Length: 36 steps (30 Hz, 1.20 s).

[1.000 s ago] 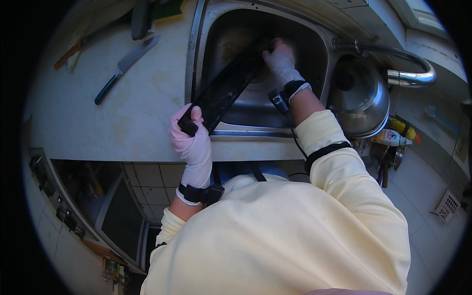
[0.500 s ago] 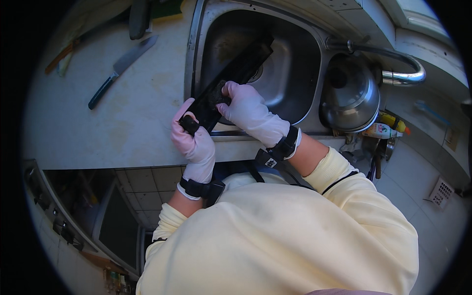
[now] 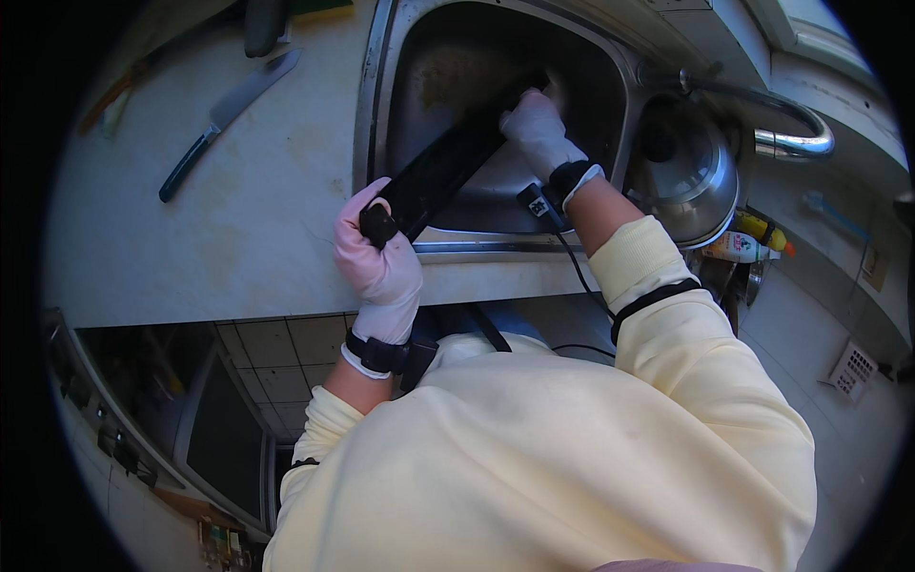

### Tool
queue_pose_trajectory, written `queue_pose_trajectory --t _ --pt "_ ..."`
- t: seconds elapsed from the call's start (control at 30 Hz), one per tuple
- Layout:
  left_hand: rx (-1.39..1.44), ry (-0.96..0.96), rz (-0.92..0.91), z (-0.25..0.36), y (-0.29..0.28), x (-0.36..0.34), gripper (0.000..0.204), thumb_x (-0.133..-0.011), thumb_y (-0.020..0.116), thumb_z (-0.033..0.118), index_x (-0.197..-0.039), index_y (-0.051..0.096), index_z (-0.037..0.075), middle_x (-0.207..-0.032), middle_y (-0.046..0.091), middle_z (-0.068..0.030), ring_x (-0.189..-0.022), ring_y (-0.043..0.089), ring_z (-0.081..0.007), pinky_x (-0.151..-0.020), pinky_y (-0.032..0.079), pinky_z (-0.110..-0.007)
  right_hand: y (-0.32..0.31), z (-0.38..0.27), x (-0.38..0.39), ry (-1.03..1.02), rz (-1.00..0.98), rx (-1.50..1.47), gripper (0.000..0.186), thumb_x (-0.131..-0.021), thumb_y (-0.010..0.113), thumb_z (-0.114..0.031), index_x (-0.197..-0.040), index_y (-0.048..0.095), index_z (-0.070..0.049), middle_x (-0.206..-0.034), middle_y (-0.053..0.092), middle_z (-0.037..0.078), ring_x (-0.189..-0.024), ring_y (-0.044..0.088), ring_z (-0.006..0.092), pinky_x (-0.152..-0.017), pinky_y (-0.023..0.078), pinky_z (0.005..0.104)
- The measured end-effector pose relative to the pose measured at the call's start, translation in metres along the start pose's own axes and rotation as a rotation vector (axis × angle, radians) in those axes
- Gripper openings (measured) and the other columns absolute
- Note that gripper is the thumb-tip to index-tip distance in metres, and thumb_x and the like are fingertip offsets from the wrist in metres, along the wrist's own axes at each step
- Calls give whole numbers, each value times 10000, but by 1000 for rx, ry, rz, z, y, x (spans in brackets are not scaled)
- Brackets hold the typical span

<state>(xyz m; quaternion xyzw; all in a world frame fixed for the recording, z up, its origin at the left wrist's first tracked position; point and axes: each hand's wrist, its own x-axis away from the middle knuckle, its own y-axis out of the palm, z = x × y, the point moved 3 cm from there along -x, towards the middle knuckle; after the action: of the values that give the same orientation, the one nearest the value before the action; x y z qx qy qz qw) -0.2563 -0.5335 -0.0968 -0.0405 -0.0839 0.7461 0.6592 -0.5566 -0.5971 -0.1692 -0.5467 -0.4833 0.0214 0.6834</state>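
Note:
A long, narrow black tray-like piece (image 3: 440, 181) lies slantwise over the sink (image 3: 572, 205), its far end down in the basin and its near end at the front left rim. My left hand (image 3: 367, 250), in a pale pink-white glove, is closed round the near end; a short dark stub (image 3: 378, 226) pokes out between thumb and fingers. At the piece's far end is my gloved right hand (image 3: 539, 132), fingers curled down against the black surface. Whatever lies under those fingertips is hidden.
A knife (image 3: 227, 122) with a dark handle rests on the counter (image 3: 272, 229) to the left. Right of the sink stand a steel pot with a lid (image 3: 681, 172), a curved faucet (image 3: 796, 143) and a bottle (image 3: 739, 248). The counter's front edge runs close to my body.
My right hand has slid away from me along the black piece, from near my left hand to the far end. The dark, rough pad seen at its fingers before is now hidden.

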Motion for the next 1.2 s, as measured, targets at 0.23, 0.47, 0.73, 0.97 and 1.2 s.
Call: queue_pose_trajectory --t 0.23,0.47,0.73,0.97,1.2 --pt "-45 58 -13 6 0 0 275 -1006 658 -34 -1262 730 36 -1124 769 -107 -975 713 -200 -937 563 -318 24 -64 147 -316 -216 -147 486 -944 797 -258 -1253 566 37 -1049 762 300 -1007 746 491 -877 608 530" --pt "-37 181 -153 6 -2 6 228 -1068 679 59 -1295 695 31 -1300 767 -168 -1166 741 -289 -1041 573 -382 14 -14 92 -200 169 -444 521 -933 861 -140 -1342 585 29 -1178 768 228 -1047 772 372 -958 609 431" --pt "-27 215 -164 -1 4 9 230 -1098 673 111 -1320 668 52 -1317 756 -160 -1249 712 -330 -1124 552 -428 30 34 78 281 45 -854 488 -1012 817 -155 -1422 623 23 -1219 767 175 -969 760 222 -836 635 307" --pt "-102 194 -256 -6 1 12 254 -1102 663 114 -1347 667 49 -1364 746 -174 -1315 695 -346 -1163 540 -446 76 -11 131 438 -71 -1261 412 -1066 746 -320 -1341 639 -32 -1105 749 157 -850 724 253 -704 631 375" --pt "-194 329 -287 1 4 9 345 -1020 690 -19 -1359 684 43 -1304 788 -189 -1171 774 -372 -1049 603 -411 56 -50 117 523 -96 -946 411 -1128 612 -248 -1447 620 11 -1410 694 283 -1324 680 427 -1119 547 502"
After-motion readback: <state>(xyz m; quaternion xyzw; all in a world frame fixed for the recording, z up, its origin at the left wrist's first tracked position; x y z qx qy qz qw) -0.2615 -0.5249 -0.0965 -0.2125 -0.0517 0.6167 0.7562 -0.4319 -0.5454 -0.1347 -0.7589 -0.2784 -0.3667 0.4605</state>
